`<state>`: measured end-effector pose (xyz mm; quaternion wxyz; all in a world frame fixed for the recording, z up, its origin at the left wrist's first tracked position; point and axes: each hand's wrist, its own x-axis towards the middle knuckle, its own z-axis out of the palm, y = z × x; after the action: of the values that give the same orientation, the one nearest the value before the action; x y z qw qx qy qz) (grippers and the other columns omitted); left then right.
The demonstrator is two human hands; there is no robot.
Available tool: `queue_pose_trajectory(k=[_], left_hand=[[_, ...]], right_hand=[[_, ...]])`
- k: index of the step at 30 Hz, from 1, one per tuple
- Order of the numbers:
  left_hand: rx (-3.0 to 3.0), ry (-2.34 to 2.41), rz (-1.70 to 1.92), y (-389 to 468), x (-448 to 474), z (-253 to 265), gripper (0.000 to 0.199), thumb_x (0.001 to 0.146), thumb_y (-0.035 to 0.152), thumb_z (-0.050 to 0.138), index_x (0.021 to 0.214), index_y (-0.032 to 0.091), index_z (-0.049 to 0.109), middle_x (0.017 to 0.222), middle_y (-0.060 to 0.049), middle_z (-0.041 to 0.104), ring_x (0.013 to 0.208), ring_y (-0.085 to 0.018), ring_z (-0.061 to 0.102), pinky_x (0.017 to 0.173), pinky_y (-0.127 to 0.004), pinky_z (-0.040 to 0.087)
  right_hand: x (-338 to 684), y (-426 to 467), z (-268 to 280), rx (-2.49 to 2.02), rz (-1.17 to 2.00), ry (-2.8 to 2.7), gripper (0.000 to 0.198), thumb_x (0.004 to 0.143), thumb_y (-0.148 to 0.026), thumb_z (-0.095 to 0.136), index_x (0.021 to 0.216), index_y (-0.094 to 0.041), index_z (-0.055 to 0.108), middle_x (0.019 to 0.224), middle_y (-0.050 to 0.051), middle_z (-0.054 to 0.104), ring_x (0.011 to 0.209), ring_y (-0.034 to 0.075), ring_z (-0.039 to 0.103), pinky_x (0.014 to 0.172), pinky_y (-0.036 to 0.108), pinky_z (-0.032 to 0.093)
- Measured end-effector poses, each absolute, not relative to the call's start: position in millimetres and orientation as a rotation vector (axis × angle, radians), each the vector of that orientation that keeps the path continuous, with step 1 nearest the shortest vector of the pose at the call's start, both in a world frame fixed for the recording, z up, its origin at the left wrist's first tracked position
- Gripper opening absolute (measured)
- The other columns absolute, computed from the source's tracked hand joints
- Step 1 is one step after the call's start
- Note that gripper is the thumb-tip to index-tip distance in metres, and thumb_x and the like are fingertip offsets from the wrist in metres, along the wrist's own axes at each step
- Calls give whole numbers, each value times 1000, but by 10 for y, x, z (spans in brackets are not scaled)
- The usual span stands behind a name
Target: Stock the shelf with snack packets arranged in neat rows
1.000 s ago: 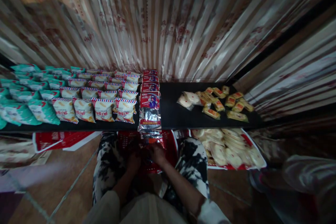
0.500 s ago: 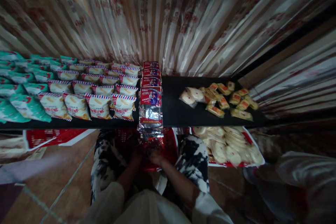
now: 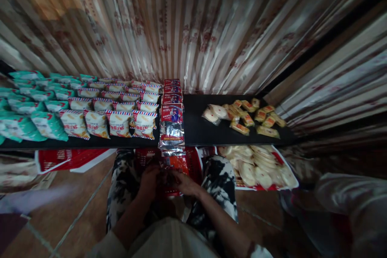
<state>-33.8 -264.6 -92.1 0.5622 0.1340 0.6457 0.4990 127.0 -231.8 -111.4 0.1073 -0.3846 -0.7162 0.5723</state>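
My left hand (image 3: 148,178) and my right hand (image 3: 185,183) are low over my lap, below the front edge of the black shelf (image 3: 196,133). Between their curled fingers lies a dark, shiny bundle (image 3: 163,172), too dim to name. Beneath them a red plastic basket (image 3: 197,165) rests between my knees, with an orange-red packet (image 3: 179,163) in it. Just above the hands, a row of red and silver snack packets (image 3: 171,123) overlaps front to back on the shelf and hangs slightly past its edge.
White snack bags (image 3: 119,124) and green bags (image 3: 48,125) stand in rows on the left. Small yellow packs (image 3: 240,127) and wrapped white round cakes (image 3: 211,115) lie on the right. Below is a basket of pale round cakes (image 3: 255,171). Another person's sleeve (image 3: 347,193) shows at right.
My hands have drawn slightly apart around the dark bundle, uncovering more of the orange-red packet. The view has turned a little, shifting the bags on the left rightward.
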Motion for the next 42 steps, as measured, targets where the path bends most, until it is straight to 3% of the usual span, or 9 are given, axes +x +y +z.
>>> queue_pose_trajectory(k=[5,11,14,17,22,28,34,42], left_hand=[[432,1333,1256,-2710,-429,-338,24,59,32,74,73,16,63,79,-7,68,80,-23,66,71,-34,55],[455,1199,1284,-2705,-475,238,57,71,34,66,121,16,46,88,-8,67,82,-22,68,68,-29,54],[537,1235,1374,-2716,-473,353,67,72,36,65,130,18,38,87,-5,66,76,-20,68,64,-29,54],[635,1347,1487,-2730,-503,279,63,71,40,63,126,18,43,83,-3,65,72,-18,66,61,-28,53],[757,1500,1356,-2741,-490,-97,45,62,41,68,97,13,61,93,-9,67,83,-18,64,73,-29,51],[684,1325,1198,-2717,-135,-201,58,62,43,67,111,14,54,93,-8,65,79,-18,64,66,-29,53],[676,1292,1290,-2486,14,-168,47,61,37,68,102,16,58,88,-5,61,70,-14,62,58,-24,51],[696,1419,1367,-2195,-182,-242,39,66,26,63,103,14,61,92,-7,65,80,-15,62,70,-26,50]], right_hand=[[1189,-2493,-886,-1096,1580,-1915,29,83,-25,43,99,-17,65,93,6,68,84,19,61,74,31,49],[1130,-2519,-580,-1121,1401,-1808,27,85,-33,44,96,-18,64,83,4,66,73,16,59,70,29,47],[1146,-2496,-429,-1122,1358,-1718,30,84,-41,47,93,-17,63,73,0,62,65,13,54,63,25,45],[1202,-2463,-313,-1153,1387,-1570,35,82,-48,51,93,-18,62,70,-1,60,65,13,53,62,24,44],[1353,-2343,-200,-1178,1422,-1222,44,74,-53,59,102,-19,60,79,1,65,74,17,59,69,29,47],[1471,-2084,-148,-1234,1258,-1005,43,69,-52,65,98,-22,56,85,3,67,74,19,61,69,31,49],[1414,-1760,-91,-1257,1200,-1106,48,71,-53,61,106,-21,52,88,3,67,73,19,61,66,31,50],[1156,-1363,-115,-1410,802,-1502,43,82,-45,45,110,-16,57,99,10,66,91,23,58,84,39,44]])
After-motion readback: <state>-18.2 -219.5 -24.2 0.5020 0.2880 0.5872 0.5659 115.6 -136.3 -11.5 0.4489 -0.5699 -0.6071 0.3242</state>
